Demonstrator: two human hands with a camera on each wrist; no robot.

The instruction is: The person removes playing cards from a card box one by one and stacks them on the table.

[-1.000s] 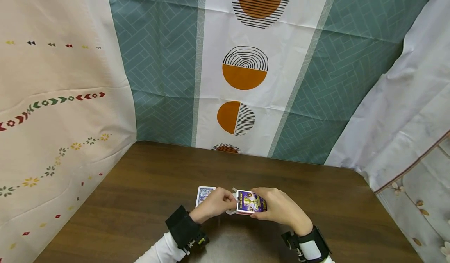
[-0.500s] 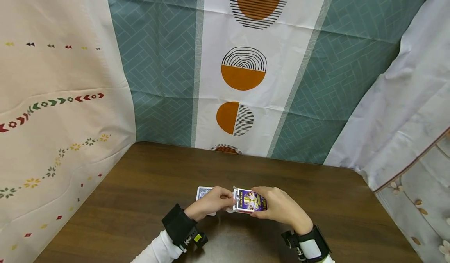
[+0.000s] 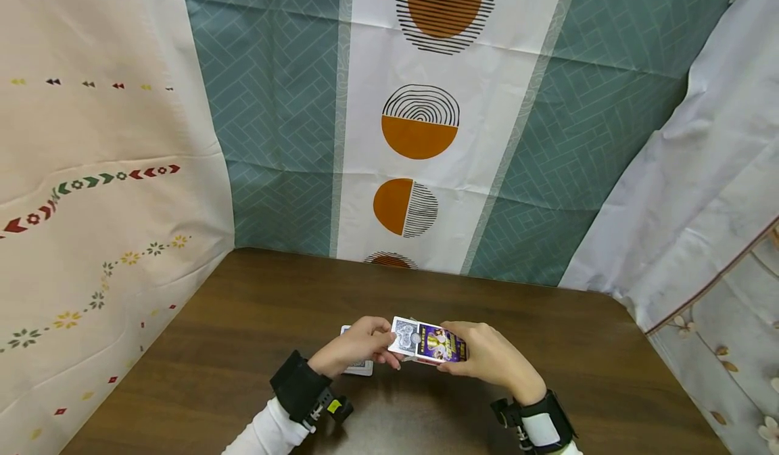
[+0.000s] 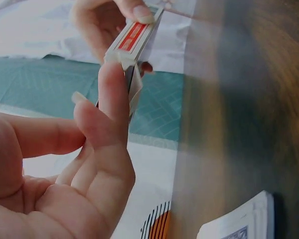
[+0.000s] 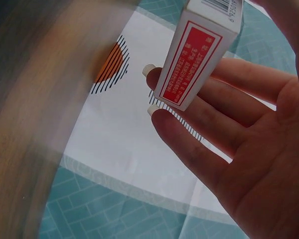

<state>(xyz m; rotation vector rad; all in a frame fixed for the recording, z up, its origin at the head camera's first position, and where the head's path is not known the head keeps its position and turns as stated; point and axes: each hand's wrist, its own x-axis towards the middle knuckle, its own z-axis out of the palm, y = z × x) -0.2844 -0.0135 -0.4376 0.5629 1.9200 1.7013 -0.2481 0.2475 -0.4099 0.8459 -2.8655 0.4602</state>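
Observation:
My right hand grips a purple playing-card box by its sides, above the table. A deck of playing cards with patterned grey-blue backs sticks out of the box's left end. At that protruding end, my left hand pinches the deck between thumb and fingers. The right wrist view shows the box's narrow side with a red printed label; several fingers lie behind it. In the left wrist view, a fingertip touches the box's end. More playing cards lie on the table, partly hidden beneath my left hand.
The brown wooden table extends around both hands. A green-and-white patterned cloth hangs at the back. Pale cloths hang on the left and right. Black camera straps wrap both wrists.
The deck now protrudes much farther from the box. My left hand has shifted left and its fingers have changed position. My right hand and the box moved slightly, and the box is tilted more.

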